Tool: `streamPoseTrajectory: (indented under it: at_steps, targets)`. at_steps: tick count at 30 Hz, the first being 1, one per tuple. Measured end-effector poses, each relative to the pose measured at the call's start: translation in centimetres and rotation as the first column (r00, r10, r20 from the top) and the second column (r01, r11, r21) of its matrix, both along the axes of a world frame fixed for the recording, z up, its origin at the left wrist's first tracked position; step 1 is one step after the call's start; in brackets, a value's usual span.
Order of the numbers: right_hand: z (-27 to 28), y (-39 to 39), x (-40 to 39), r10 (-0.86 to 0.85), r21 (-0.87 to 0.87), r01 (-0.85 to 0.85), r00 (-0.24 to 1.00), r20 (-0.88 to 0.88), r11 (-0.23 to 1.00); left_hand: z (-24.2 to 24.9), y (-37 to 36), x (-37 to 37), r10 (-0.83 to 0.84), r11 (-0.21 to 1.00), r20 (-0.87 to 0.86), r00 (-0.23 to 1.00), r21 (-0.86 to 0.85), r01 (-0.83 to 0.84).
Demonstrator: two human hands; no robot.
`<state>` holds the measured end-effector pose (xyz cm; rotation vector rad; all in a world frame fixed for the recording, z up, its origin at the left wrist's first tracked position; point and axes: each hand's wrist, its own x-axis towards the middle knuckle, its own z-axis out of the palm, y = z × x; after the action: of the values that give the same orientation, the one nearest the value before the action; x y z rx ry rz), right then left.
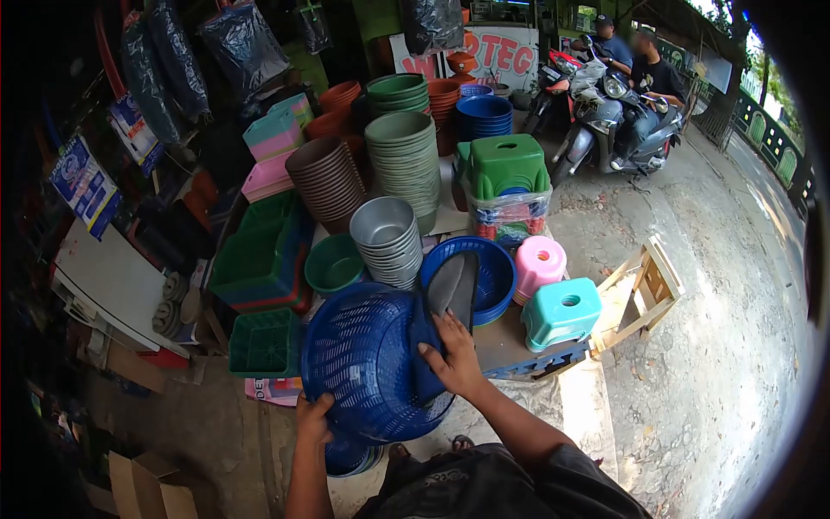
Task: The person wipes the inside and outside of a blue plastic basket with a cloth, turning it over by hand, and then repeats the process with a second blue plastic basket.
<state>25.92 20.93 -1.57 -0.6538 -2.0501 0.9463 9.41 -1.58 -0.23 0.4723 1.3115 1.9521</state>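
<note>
A large blue slotted plastic basket [359, 363] is tilted on its side in front of me, its rounded outside facing up. My left hand [315, 419] grips its lower left edge, with the thumb on top and the other fingers partly hidden. On the right side of the basket, my right hand [454, 356] holds a limp dark grey cloth [453, 281], its fingers lying over the cloth's lower part. Just behind the cloth sits a blue basin [493, 281]. More blue baskets [350, 458] are stacked below, near my feet.
Stacked silver pails [386, 233], grey-green pots [402, 164] and brown pots [324, 182] crowd the table. Green crates [259, 251] stand left. Pink [540, 264] and turquoise stools [562, 311] sit right, beside a wooden frame [644, 294]. Two people are by parked motorbikes [605, 121].
</note>
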Motion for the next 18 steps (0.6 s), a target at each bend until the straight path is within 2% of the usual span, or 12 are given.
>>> streamPoseTrajectory:
  at_steps: [2, 4, 5, 7, 8, 10, 11, 12, 14, 15, 16, 18]
  targets:
    - [-0.4, -1.7, 0.3, 0.0, -0.094, -0.002, 1.0, -0.026, 0.996, 0.2, -0.1, 0.0, 0.031, 0.998, 0.071, 0.997, 0.047, -0.034]
    - [2.3, -5.5, 2.0, 0.172, 0.247, -0.198, 0.977, 0.123, 0.949, -0.3, -0.1, 0.0, 0.055, 0.997, 0.08, 0.995, 0.048, -0.059]
    - [3.6, -6.2, 2.2, 0.177, 0.245, -0.204, 0.976, 0.126, 0.948, -0.6, -0.2, 0.1, 0.081, 0.996, 0.095, 0.992, 0.038, -0.085]
    - [5.7, -6.6, 2.2, 0.397, 0.48, -0.374, 0.916, 0.059, 0.794, -1.3, -0.6, 0.2, 0.05, 0.997, 0.091, 0.995, 0.061, -0.055]
    - [6.0, -5.9, 2.0, 0.399, 0.474, -0.378, 0.915, 0.059, 0.795, -1.6, -0.8, 0.2, 0.011, 0.996, 0.082, 0.997, 0.086, -0.018]
    - [6.5, -3.3, 1.4, 0.254, 0.168, -0.284, 0.95, 0.181, 0.944, -2.4, -1.4, -0.6, -0.014, 0.992, 0.063, 0.998, 0.123, 0.006]
    - [5.6, -1.9, 0.8, 0.097, 0.252, -0.112, 0.993, 0.073, 0.961, -2.6, -1.6, -1.0, -0.041, 0.986, 0.042, 0.998, 0.163, 0.034]
    - [4.7, -1.7, 0.9, 0.099, 0.255, -0.115, 0.992, 0.075, 0.96, -2.5, -1.8, -1.1, -0.039, 0.985, 0.044, 0.998, 0.167, 0.032]
    - [3.1, -2.7, 1.3, -0.055, 0.106, 0.049, 0.997, 0.059, 0.993, -2.2, -2.0, -1.4, -0.03, 0.972, 0.096, 0.995, 0.236, 0.007]
    - [3.8, -4.4, 1.9, -0.062, 0.214, 0.052, 0.997, 0.042, 0.976, -2.5, -2.1, -1.6, -0.024, 0.971, 0.095, 0.995, 0.238, 0.0]
    - [4.8, -6.3, 2.5, -0.054, 0.212, 0.043, 0.998, 0.045, 0.976, -3.3, -2.3, -1.8, -0.027, 0.977, 0.147, 0.989, 0.215, -0.005]
    - [6.2, -9.0, 3.3, 0.24, 0.353, -0.303, 0.947, 0.212, 0.885, -4.6, -2.3, -1.6, -0.022, 0.982, 0.206, 0.978, 0.186, -0.017]
